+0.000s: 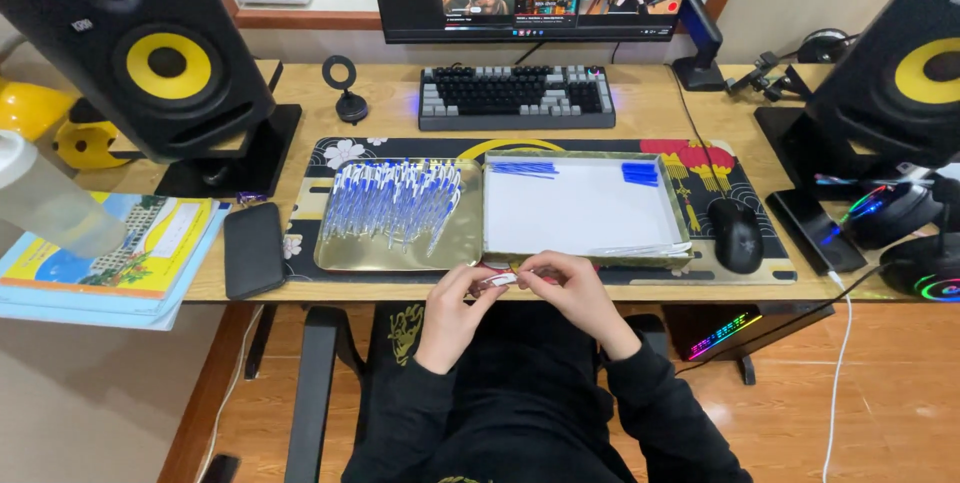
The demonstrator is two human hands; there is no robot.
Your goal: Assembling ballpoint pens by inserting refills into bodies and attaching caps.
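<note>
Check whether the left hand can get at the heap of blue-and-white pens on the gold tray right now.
Probably not at once: the left hand and right hand are both pinching a small white piece. Otherwise the heap of blue-and-white pens lies uncovered on the gold tray just ahead, nothing between.

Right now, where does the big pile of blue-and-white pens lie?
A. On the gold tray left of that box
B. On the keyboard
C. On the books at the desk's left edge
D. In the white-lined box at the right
A: the pens are heaped on the gold tray, left of the white-lined box, which holds only a few blue pieces.
</note>
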